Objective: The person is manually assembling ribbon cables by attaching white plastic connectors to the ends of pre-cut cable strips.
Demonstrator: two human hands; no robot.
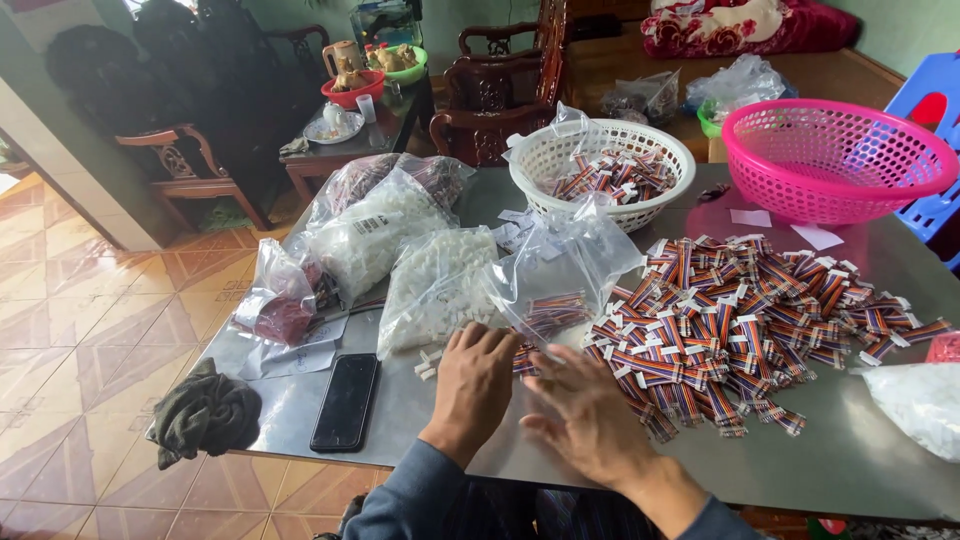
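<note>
striped ribbon cables (740,320) are lying heaped on the surface (860,450), touching the right hand (590,415) (grip open, fingers spread); left hand (475,380) is resting flat, holding nothing.

Orange-brown patterned tiles cover the floor (90,320), glossy in the daylight. Against the pale green wall (60,150) stand dark carved wooden armchairs (190,150). A low coffee table (370,125) carries bowls and cups. Another carved chair (495,95) sits beyond the grey table (860,450), and a blue plastic chair (935,100) stands at the right edge.
</note>
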